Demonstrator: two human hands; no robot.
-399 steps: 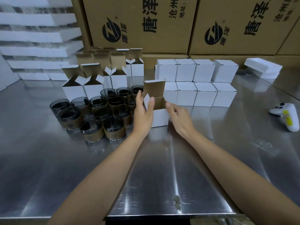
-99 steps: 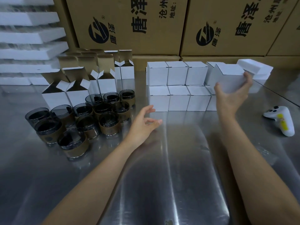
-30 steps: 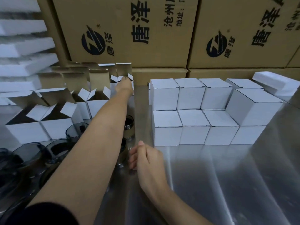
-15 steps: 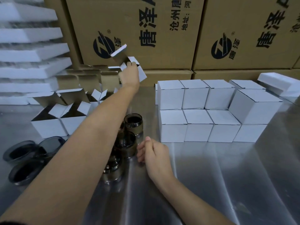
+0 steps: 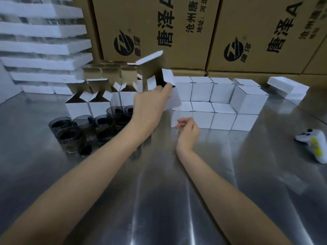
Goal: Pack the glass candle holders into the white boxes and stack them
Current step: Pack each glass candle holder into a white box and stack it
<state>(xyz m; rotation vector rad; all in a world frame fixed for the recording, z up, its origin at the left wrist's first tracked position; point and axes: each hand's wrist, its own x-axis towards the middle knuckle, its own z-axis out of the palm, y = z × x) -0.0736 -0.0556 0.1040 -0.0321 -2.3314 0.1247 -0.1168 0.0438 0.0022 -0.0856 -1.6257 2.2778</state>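
Right hand [image 5: 188, 132] hovers low over the steel tabletop [image 5: 159, 200], fingers loosely curled, empty. Smoky glass candle holders with brown bands [image 5: 62, 124] stand upright left of both hands; the left forearm hides some. Farther out, left hand [image 5: 150, 105] grips an open white cardboard box [image 5: 150, 73] aloft, tilted. Blur obscures its mouth. Judgement: the free right hand must reach leftward for a glass.

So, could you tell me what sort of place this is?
Most likely a packing area in a warehouse or small factory: large printed cardboard cartons are stacked along the back, small white boxes and glass candle holders sit on a steel table, and foam trays are piled at the left.
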